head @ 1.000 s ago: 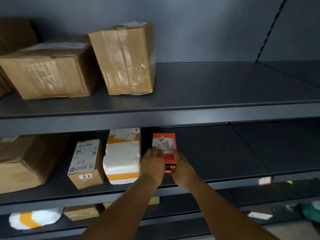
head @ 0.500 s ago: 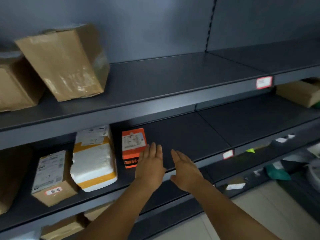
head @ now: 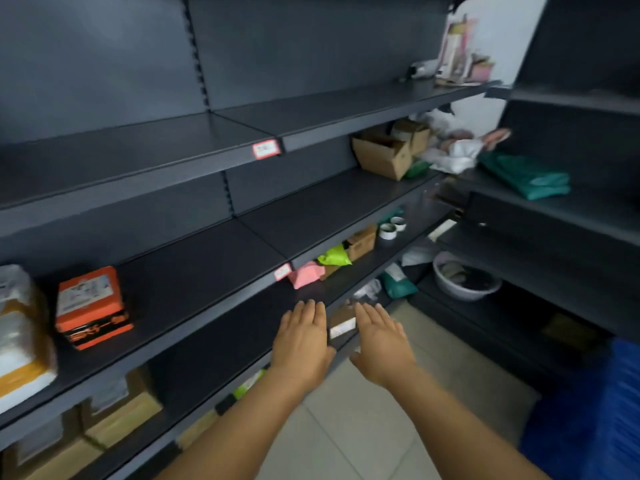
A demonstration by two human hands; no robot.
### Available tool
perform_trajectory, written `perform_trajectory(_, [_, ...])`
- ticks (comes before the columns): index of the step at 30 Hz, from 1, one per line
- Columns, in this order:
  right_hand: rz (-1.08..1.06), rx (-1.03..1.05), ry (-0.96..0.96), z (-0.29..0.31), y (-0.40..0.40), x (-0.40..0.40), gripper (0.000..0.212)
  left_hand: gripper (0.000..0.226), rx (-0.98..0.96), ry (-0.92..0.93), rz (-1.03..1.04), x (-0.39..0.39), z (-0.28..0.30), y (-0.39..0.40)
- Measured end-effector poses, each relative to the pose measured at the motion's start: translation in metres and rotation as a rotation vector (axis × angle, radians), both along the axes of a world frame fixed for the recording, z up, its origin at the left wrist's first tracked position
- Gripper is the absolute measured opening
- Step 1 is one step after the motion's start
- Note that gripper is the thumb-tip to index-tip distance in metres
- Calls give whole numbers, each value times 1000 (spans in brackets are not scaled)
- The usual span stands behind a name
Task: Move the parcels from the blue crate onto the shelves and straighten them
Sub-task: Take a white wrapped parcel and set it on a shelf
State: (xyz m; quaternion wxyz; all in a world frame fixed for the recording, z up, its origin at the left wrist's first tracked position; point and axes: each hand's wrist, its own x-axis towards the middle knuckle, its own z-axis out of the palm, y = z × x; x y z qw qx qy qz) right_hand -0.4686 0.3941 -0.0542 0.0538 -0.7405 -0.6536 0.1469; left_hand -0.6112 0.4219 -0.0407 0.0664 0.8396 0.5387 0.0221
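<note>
Hovering side by side before dark shelf: left hand and right hand, both flat, fingers straight, holding nothing. Orange parcel sits on shelf, well left of hands, beside white-and-yellow parcel at frame edge. Blue crate on floor, lower right, blurred.

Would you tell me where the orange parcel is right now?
In the head view, the orange parcel stands at left on the middle shelf, beside the white-and-yellow parcel.

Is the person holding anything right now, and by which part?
Nothing is held. Left hand and right hand are open, fingers straight, apart from the orange box.
</note>
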Motion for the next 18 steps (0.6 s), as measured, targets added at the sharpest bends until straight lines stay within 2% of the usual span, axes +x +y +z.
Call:
perform_trajectory(10, [-362, 0, -27, 7, -151, 182, 88, 79, 7, -5, -327, 195, 10, -106])
perform_trajectory(18, [-640, -15, 2, 6, -257, 283, 85, 78, -32, -22, -609, 323, 6, -180])
